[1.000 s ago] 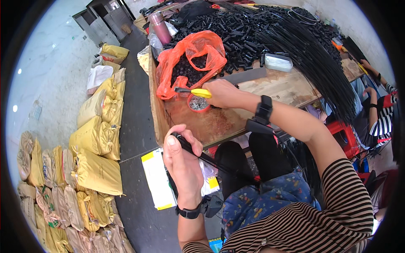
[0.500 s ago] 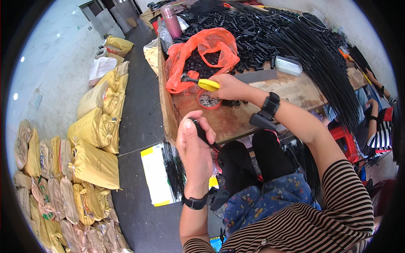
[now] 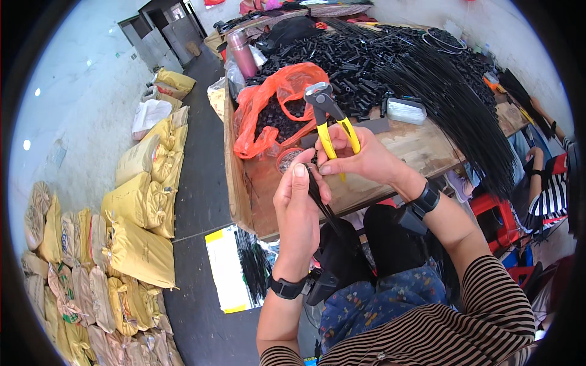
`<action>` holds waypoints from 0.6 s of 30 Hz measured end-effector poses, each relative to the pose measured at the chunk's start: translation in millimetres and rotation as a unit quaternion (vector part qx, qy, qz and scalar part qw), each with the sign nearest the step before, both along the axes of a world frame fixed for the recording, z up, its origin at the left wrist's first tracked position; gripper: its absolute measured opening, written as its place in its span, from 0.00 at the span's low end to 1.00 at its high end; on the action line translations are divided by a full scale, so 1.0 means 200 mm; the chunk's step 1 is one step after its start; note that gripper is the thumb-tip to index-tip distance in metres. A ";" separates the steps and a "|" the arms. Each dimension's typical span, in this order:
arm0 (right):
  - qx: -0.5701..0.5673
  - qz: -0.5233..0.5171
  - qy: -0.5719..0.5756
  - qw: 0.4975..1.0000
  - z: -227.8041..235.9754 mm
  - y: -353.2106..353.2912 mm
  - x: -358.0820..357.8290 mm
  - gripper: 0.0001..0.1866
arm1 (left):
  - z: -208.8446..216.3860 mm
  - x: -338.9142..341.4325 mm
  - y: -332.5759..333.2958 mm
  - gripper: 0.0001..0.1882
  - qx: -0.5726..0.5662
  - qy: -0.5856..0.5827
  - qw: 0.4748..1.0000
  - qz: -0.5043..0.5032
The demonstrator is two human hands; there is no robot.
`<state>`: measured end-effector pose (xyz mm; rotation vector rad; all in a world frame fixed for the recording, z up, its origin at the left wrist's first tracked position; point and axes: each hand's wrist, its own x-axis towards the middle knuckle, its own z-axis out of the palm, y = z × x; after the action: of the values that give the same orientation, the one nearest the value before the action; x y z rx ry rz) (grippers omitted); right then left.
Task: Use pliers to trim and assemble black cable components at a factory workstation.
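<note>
My left hand (image 3: 297, 204) is closed around a few thin black strands (image 3: 320, 200) that trail down toward my lap; whether they are cables or rods I cannot tell. Yellow-handled pincers (image 3: 323, 116) are in my right hand (image 3: 373, 160), jaws pointing up and away from me. Their handles stand spread, with my fingers around them. Both hands are close together above the bench's near edge. Just beyond my left hand sits a small red dish (image 3: 283, 162) of tiny bits, partly hidden.
An orange plastic bag (image 3: 247, 146) lies on the wooden bench (image 3: 421, 146). Behind are heaped short black tubes (image 3: 360, 61), long black rods (image 3: 464, 116), a clear plastic box (image 3: 406, 112) and a pink flask (image 3: 243, 56). Yellow sacks (image 3: 143, 247) line the left; a co-worker's arm (image 3: 537, 168) shows right.
The pincers have swung from pointing left to pointing up, and their handles now show spread. My right hand has come down closer to my left, which has risen slightly.
</note>
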<state>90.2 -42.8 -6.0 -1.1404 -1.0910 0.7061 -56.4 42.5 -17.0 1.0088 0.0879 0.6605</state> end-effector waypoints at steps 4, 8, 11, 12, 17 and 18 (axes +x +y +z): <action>0.015 -0.041 -0.022 0.999 0.06 -0.10 0.00 0.14 | 0.03 0.06 -0.06 0.21 0.012 0.006 1.000 -0.024; 0.007 -0.075 -0.018 0.997 0.06 -0.17 0.02 0.15 | 0.03 0.11 -0.10 0.21 0.026 0.009 0.999 -0.033; -0.029 -0.113 -0.039 0.992 0.08 -0.23 0.04 0.18 | 0.02 0.13 -0.13 0.19 0.049 0.009 0.998 0.031; -0.055 -0.118 -0.055 0.990 0.09 -0.25 0.05 0.19 | 0.02 0.15 -0.13 0.19 0.049 0.010 0.998 0.026; -0.064 -0.121 -0.046 0.989 0.05 -0.29 0.11 0.20 | 0.03 0.20 -0.17 0.19 0.088 0.035 0.994 0.061; -0.058 -0.116 -0.031 0.991 0.05 -0.30 0.11 0.20 | 0.04 0.20 -0.18 0.19 0.090 0.034 0.993 0.062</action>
<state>112.8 -101.8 3.1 -1.3719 -0.9595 0.5599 -16.5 6.4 -8.8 1.2070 0.1544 0.7575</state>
